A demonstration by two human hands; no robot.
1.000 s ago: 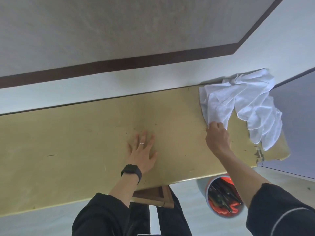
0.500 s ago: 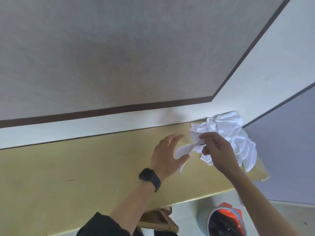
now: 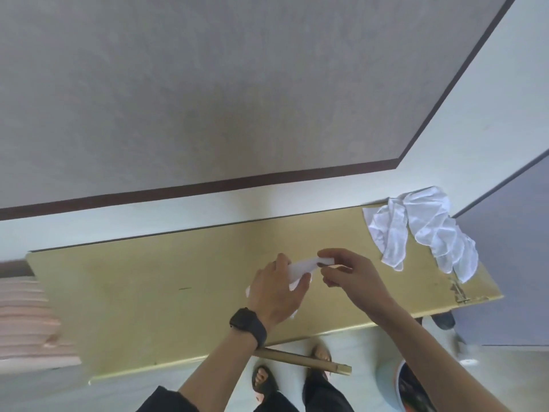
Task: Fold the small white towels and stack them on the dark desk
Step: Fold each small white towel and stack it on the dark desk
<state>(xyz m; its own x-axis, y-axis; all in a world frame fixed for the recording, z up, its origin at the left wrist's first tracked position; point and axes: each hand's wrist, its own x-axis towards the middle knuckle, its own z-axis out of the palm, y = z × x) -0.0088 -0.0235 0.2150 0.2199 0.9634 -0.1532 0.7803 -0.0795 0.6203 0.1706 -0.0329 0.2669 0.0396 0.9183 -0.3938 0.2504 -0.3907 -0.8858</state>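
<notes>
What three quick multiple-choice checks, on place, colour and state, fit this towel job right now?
1. Where does the towel pile lie?
A. desk's far right end
B. desk's left end
C. the floor

2. What colour is the watch on the left hand?
A. white
B. black
C. red

3. How is the towel in the hands?
A. folded flat on the desk
B. held off the desk between both hands
C. hanging from the right hand alone

Answers: 1 A, pile sits by the right corner; 2 B, strap looks black; 3 B, both hands pinch it.
</notes>
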